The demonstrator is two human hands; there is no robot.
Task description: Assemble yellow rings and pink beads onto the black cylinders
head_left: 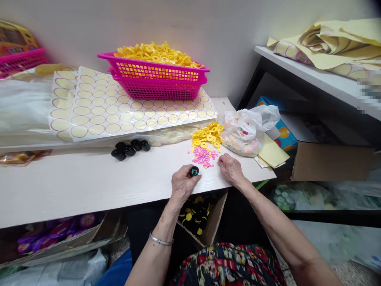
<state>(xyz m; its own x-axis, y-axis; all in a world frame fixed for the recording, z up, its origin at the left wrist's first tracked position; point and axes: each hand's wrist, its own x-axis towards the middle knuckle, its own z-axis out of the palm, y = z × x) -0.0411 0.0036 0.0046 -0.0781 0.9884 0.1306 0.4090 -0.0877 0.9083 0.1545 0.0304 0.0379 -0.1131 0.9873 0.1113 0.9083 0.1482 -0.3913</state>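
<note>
My left hand [183, 183] rests on the white table [74, 182] near its front edge, fingers closed round a small black cap [194, 171] that has coloured beads inside. My right hand [230, 169] lies on the table just right of it, fingers curled and pinched beside a scatter of small pink beads [204, 155]. What the pinch holds is too small to see. Behind the beads lies a pile of yellow plastic rings [207, 135]. Several empty black caps [131, 149] sit further left on the table.
Two stacked pink baskets [157, 79] of yellow rings stand at the back on sheets of round stickers [119, 113]. A plastic bag [248, 129] of beads lies right of the rings. A cardboard box [201, 218] of finished caps sits under the table edge. A shelf stands at right.
</note>
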